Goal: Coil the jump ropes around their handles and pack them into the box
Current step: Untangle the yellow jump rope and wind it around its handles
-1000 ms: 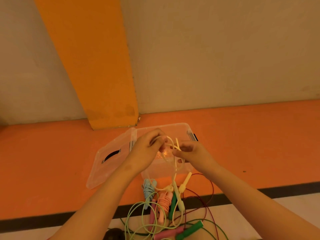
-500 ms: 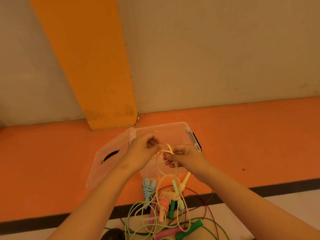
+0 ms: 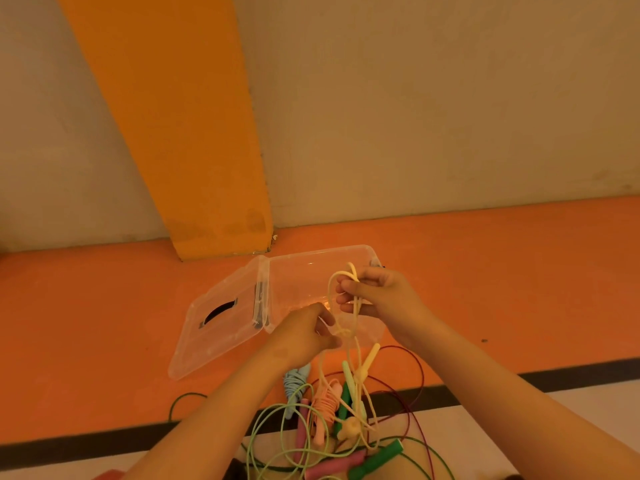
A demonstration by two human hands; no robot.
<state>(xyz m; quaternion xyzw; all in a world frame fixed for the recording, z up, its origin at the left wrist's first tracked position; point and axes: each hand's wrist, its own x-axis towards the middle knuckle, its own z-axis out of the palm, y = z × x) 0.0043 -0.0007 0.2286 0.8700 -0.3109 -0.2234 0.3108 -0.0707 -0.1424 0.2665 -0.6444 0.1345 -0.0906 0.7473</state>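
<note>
A pale yellow jump rope hangs in loops between my hands above the clear plastic box. My right hand grips the upper loops of this rope. Lower down, my left hand pinches the same rope at a knot-like crossing. Its yellow handles dangle below my hands. On the floor beneath lies a tangle of other ropes: a coiled blue one, a coiled peach one, pink handles, green handles and loose light-green cord.
The box's clear lid lies open to the left on the orange floor. A dark maroon cord loops right of the pile. An orange pillar and beige wall stand behind. A black stripe borders the white floor.
My left hand dropped from the top loops to a lower crossing of the yellow rope. My right hand rose and shifted right, still holding the loops. The handles swung.
</note>
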